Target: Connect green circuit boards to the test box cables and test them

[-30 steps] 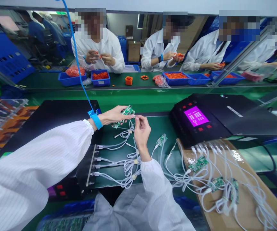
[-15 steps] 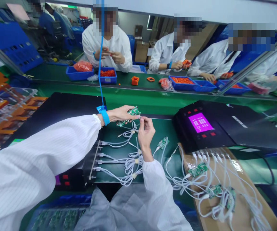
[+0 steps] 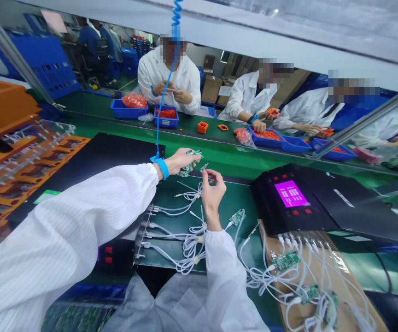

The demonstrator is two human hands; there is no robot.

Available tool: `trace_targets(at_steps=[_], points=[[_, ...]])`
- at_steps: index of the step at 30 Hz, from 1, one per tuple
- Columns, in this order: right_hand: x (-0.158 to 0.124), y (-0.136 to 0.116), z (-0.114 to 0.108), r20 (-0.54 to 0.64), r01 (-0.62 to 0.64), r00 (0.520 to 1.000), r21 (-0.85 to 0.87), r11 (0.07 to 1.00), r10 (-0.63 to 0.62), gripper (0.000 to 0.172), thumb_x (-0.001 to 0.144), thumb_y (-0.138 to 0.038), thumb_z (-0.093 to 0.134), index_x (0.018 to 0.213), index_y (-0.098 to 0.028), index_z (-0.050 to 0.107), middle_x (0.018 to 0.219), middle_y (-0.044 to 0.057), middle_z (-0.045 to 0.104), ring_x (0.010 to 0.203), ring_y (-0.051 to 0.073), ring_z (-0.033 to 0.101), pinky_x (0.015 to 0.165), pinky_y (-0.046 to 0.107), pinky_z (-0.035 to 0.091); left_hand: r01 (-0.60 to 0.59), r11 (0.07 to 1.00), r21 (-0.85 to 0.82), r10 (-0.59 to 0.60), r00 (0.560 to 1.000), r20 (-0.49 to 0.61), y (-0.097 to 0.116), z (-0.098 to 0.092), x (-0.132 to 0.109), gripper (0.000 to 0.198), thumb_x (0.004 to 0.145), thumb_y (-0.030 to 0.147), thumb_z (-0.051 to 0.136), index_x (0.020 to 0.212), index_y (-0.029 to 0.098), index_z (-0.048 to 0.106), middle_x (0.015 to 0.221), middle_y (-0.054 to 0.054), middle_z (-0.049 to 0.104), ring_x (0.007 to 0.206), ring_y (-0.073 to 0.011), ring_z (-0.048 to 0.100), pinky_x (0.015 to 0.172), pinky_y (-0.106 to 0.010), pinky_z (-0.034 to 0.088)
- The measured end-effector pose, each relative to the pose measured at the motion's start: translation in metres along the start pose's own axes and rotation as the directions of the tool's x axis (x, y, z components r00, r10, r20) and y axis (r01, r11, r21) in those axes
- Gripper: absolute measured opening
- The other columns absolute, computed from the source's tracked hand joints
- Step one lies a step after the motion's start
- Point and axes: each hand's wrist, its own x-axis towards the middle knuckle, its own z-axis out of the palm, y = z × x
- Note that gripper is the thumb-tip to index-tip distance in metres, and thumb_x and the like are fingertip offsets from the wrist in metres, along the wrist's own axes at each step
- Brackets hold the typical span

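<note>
My left hand (image 3: 181,160), with a blue wrist strap (image 3: 163,168), is closed on green circuit boards (image 3: 186,171) that stick out above and below the fingers. To its right, my right hand (image 3: 214,193) pinches a small thin piece (image 3: 204,167) between thumb and fingertip; its exact kind is too small to make out. A narrow gap separates this piece from the boards. Beneath both hands, bundled white cables (image 3: 192,246) run from the black box (image 3: 116,152) on the left. Another circuit board (image 3: 236,217) lies on the green mat, joined to a white cable.
At right stands a black tester (image 3: 323,198) with a lit magenta screen (image 3: 291,193). Cabled boards (image 3: 286,260) lie on cardboard (image 3: 354,272) before it. Orange fixtures (image 3: 8,184) are at left. Across the bench, co-workers handle orange parts beside blue bins (image 3: 166,122).
My hands have drawn apart slightly, and the small piece in my right fingertips now shows away from the boards. The whole view has shifted, with the scene lower and to the right.
</note>
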Motion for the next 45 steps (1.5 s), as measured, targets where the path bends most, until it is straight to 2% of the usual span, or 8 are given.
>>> trace_targets(at_steps=[6, 11, 15, 18, 21, 27, 36, 45], points=[[0.013, 0.013, 0.039, 0.171, -0.024, 0.984, -0.086, 0.996, 0.038, 0.022, 0.092, -0.036, 0.061, 0.096, -0.017, 0.071, 0.090, 0.007, 0.075, 0.078, 0.020, 0.066, 0.080, 0.032, 0.052, -0.024, 0.999, -0.042, 0.018, 0.992, -0.128, 0.004, -0.002, -0.001, 0.023, 0.099, 0.017, 0.064, 0.078, 0.015, 0.056, 0.063, 0.003, 0.057, 0.049, -0.0065, 0.050, 0.050, -0.021, 0.042], [0.014, 0.020, 0.088, 0.388, 0.025, 0.911, -0.393, 0.919, 0.141, 0.025, 0.086, -0.014, 0.058, 0.107, -0.014, 0.071, 0.103, 0.015, 0.076, 0.092, 0.025, 0.069, 0.086, 0.035, 0.052, 0.008, 0.998, -0.057, -0.016, 0.990, -0.137, 0.006, 0.000, -0.002, 0.025, 0.102, 0.024, 0.061, 0.079, 0.016, 0.054, 0.061, 0.004, 0.055, 0.045, -0.0063, 0.047, 0.049, -0.021, 0.041], [0.001, 0.023, 0.104, 0.491, 0.081, 0.859, -0.415, 0.906, 0.148, 0.015, 0.084, -0.016, 0.067, 0.098, -0.020, 0.072, 0.098, 0.012, 0.077, 0.089, 0.024, 0.070, 0.080, 0.032, 0.053, 0.026, 0.997, -0.070, -0.036, 0.989, -0.143, 0.006, 0.001, 0.000, 0.025, 0.104, 0.021, 0.055, 0.079, 0.017, 0.052, 0.064, 0.002, 0.057, 0.048, -0.0070, 0.050, 0.051, -0.020, 0.043], [-0.002, 0.026, 0.083, 0.561, 0.165, 0.821, -0.413, 0.896, 0.108, 0.012, 0.083, -0.018, 0.071, 0.095, -0.021, 0.072, 0.107, 0.011, 0.076, 0.099, 0.025, 0.069, 0.088, 0.033, 0.053, 0.058, 0.996, -0.069, -0.066, 0.991, -0.120, 0.003, -0.001, 0.003, 0.026, 0.101, 0.020, 0.058, 0.076, 0.016, 0.054, 0.061, 0.000, 0.058, 0.049, -0.0090, 0.052, 0.051, -0.022, 0.043], [0.004, 0.033, 0.038, 0.559, 0.204, 0.822, -0.469, 0.859, 0.110, 0.007, 0.087, -0.016, 0.067, 0.092, -0.019, 0.072, 0.106, 0.014, 0.074, 0.102, 0.026, 0.066, 0.093, 0.038, 0.051, 0.096, 0.993, -0.066, -0.101, 0.992, -0.074, -0.002, -0.003, 0.006, 0.024, 0.098, 0.019, 0.058, 0.075, 0.014, 0.058, 0.060, -0.002, 0.059, 0.049, -0.0115, 0.053, 0.052, -0.025, 0.042], [0.009, 0.051, -0.040, 0.563, 0.204, 0.798, -0.587, 0.783, 0.214, 0.014, 0.076, -0.013, 0.079, 0.081, -0.021, 0.069, 0.084, 0.007, 0.072, 0.080, 0.023, 0.065, 0.074, 0.033, 0.047, 0.126, 0.989, 0.074, -0.126, 0.992, -0.010, -0.008, -0.006, 0.010, 0.011, 0.093, 0.019, 0.063, 0.083, 0.015, 0.059, 0.068, -0.004, 0.064, 0.053, -0.0134, 0.057, 0.053, -0.027, 0.038], [0.005, 0.047, -0.045, 0.645, 0.233, 0.739, -0.517, 0.824, 0.196, 0.001, 0.083, -0.019, 0.073, 0.084, -0.020, 0.074, 0.082, 0.004, 0.069, 0.079, 0.020, 0.062, 0.077, 0.031, 0.046, 0.142, 0.985, 0.102, -0.141, 0.990, -0.013, -0.005, -0.007, 0.005, 0.015, 0.090, 0.018, 0.067, 0.078, 0.016, 0.058, 0.067, -0.004, 0.064, 0.050, -0.0130, 0.054, 0.049, -0.026, 0.037], [0.007, 0.008, -0.078, 0.686, -0.101, 0.698, -0.188, 0.977, 0.204, 0.045, 0.084, -0.065, 0.072, 0.085, -0.020, 0.064, 0.072, 0.001, 0.069, 0.064, 0.016, 0.058, 0.063, 0.028, 0.042, 0.110, 0.988, 0.104, -0.104, 0.993, -0.063, -0.009, -0.006, 0.009, 0.012, 0.088, 0.017, 0.071, 0.081, 0.017, 0.061, 0.070, -0.002, 0.063, 0.054, -0.0146, 0.057, 0.053, -0.028, 0.046]])
